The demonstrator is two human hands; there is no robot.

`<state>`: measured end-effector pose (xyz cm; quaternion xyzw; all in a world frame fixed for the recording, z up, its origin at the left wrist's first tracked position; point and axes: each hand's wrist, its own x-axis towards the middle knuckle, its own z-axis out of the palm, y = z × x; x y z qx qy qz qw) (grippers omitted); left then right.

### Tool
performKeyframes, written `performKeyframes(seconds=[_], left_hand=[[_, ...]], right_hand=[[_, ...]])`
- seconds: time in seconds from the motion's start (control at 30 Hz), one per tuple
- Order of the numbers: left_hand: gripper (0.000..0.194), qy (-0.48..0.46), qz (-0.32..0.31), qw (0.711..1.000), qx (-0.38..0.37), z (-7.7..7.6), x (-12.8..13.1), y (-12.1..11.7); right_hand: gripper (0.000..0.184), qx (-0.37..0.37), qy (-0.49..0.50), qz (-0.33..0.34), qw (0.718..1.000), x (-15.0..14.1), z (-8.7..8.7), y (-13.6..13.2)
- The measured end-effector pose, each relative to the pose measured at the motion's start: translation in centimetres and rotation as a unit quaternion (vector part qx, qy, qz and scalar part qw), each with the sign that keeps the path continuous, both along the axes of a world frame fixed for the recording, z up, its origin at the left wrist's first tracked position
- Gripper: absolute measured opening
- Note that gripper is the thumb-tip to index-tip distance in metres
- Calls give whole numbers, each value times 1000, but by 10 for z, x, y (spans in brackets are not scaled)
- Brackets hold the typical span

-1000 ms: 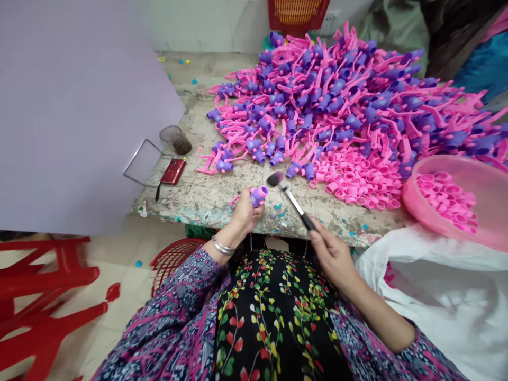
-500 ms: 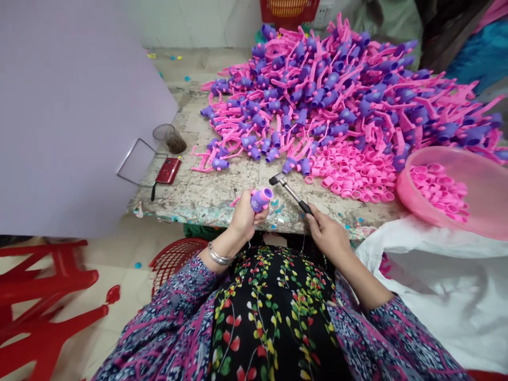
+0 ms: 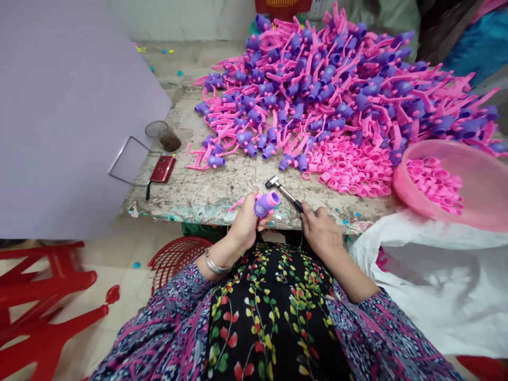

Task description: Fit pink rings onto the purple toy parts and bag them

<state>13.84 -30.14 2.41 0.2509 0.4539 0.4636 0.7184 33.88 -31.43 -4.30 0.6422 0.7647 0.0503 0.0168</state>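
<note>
My left hand (image 3: 246, 222) is closed around a purple plastic toy part (image 3: 265, 205) with a pink ring on its mouth, and a pink piece sticks out behind it. The mouth faces up and right. In my right hand (image 3: 322, 230) is the black grip of a small hammer (image 3: 286, 194), its metal and black head just above the purple part and apart from it. Beyond both hands lies a big pile of purple and pink toy parts (image 3: 313, 84). Loose pink rings (image 3: 353, 166) are heaped at the pile's near right edge.
A pink bowl (image 3: 484, 185) holding more rings stands at the right, above a white sack (image 3: 448, 307). On the worn table (image 3: 178, 196) lie a red phone-like object (image 3: 162, 169) and a tipped clear cup (image 3: 163, 136). Red stools (image 3: 47, 286) and a red basket (image 3: 174, 259) are below left.
The hammer and my right hand have come slightly left, closer to the purple part. My left hand has turned the part a little, its mouth further up and right. The view has shifted slightly.
</note>
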Motion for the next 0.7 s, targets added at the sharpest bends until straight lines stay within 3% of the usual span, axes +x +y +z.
performKeyframes(seconds=[0.2, 0.43, 0.53, 0.6, 0.7], left_hand=[[44, 3, 1, 1000, 7, 1, 2, -8], [44, -10, -10, 999, 29, 5, 3, -16], [44, -2, -13, 999, 30, 5, 5, -17], [45, 3, -25, 999, 31, 3, 6, -18], [46, 4, -48, 998, 28, 0, 8, -20]], right_hand=[[43, 33, -5, 26, 999, 2, -3, 1], [45, 6, 41, 2, 999, 2, -6, 2], [43, 11, 119, 17, 993, 1, 4, 0], [43, 19, 244, 72, 967, -1, 19, -2], [45, 10, 421, 171, 891, -8, 48, -7]])
